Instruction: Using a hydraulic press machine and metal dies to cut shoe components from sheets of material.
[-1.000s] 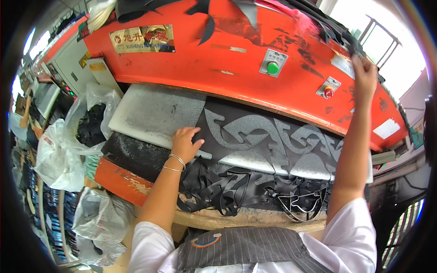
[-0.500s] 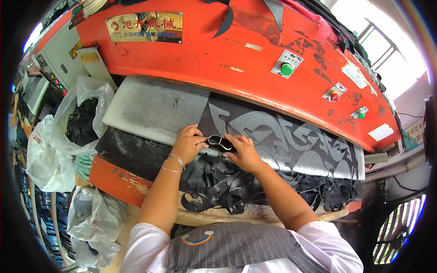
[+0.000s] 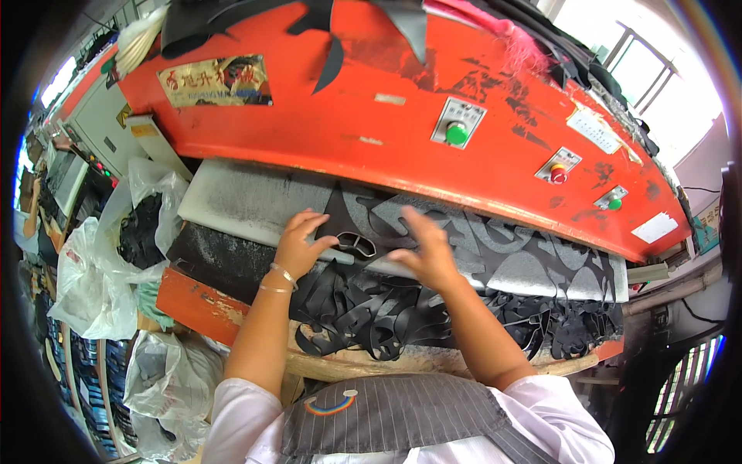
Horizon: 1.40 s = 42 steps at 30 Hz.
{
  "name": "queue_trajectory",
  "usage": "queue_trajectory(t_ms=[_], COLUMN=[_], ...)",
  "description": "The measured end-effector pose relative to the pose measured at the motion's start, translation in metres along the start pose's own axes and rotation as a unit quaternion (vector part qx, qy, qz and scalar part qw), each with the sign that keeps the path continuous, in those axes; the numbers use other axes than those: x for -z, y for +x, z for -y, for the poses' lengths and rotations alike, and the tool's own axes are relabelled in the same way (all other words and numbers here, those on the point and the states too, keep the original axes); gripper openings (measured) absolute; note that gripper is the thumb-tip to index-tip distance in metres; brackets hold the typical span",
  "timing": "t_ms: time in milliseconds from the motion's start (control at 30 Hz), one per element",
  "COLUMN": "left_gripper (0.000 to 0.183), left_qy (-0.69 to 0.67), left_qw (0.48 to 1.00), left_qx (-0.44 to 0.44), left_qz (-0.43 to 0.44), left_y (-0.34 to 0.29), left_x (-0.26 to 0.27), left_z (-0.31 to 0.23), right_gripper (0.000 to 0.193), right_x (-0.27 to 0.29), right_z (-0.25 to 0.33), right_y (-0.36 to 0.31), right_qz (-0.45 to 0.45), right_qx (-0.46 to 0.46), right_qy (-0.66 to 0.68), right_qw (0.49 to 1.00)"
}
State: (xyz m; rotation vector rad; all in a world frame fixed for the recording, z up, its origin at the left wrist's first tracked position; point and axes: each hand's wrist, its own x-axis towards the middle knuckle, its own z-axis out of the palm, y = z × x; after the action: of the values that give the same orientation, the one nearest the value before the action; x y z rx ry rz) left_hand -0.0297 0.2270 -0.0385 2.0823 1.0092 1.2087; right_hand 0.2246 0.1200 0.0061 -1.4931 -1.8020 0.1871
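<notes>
A small metal-edged cutting die [image 3: 358, 246] lies on the left end of a dark sheet [image 3: 340, 213], near the front edge of the pale cutting board [image 3: 239, 185]. To its left, my left hand [image 3: 300, 243] is open, thumb and fingers apart, with the thumb tip close to the die. On the other side my right hand [image 3: 433, 259] hovers open, its spread fingers slightly blurred. Neither hand holds anything. Large curved openings in the sheet show the pale board beneath. A heap of black offcut strips [image 3: 363, 305] hangs in front of the board.
The orange-red press beam [image 3: 309, 139] spans behind the board, with a green button [image 3: 456, 133], a red button [image 3: 558, 175] and another green button [image 3: 614, 204]. Plastic bags [image 3: 97, 286] stand at the left, one with black scraps. A wooden bar [image 3: 340, 368] runs along the front.
Both hands have let go of the die and drawn apart, the left hand leftward and the right hand rightward. The die now lies on the sheet. The head view has shifted slightly upward.
</notes>
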Motion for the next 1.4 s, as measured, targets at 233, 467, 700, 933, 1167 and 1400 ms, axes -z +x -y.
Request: queue_trajectory(t_ms=[233,467,700,933,1167,1400], left_gripper=[0.027,0.031,0.041,0.030,0.025,0.032], left_qy=[-0.063,-0.100,-0.014,0.095,0.222,0.206], left_qw=[0.997,0.971,0.989,0.953,0.958,0.943], left_qx=[-0.014,-0.168,-0.111,0.104,0.066,0.098], left_qz=[0.043,0.136,0.100,0.269,0.169,0.242], left_y=[0.022,0.075,0.093,-0.078,-0.126,-0.115], left_x=[-0.031,-0.074,-0.073,0.018,0.022,0.028], left_z=[-0.089,-0.219,-0.206,-0.143,-0.133,-0.127], right_gripper=[0.051,0.074,0.072,0.059,0.029,0.038], right_x=[0.217,0.334,0.347,0.326,0.121,0.036], right_z=[-0.067,-0.149,-0.147,-0.053,0.065,0.070], right_y=[-0.006,-0.032,-0.037,-0.043,0.036,0.053], right_qz=[-0.584,-0.674,-0.618,-0.606,-0.361,0.084], right_qx=[-0.075,-0.237,-0.238,-0.184,0.064,-0.067], right_qy=[-0.054,-0.179,-0.186,-0.141,0.054,0.037], right_qw=[0.807,0.676,0.726,0.760,0.929,0.994])
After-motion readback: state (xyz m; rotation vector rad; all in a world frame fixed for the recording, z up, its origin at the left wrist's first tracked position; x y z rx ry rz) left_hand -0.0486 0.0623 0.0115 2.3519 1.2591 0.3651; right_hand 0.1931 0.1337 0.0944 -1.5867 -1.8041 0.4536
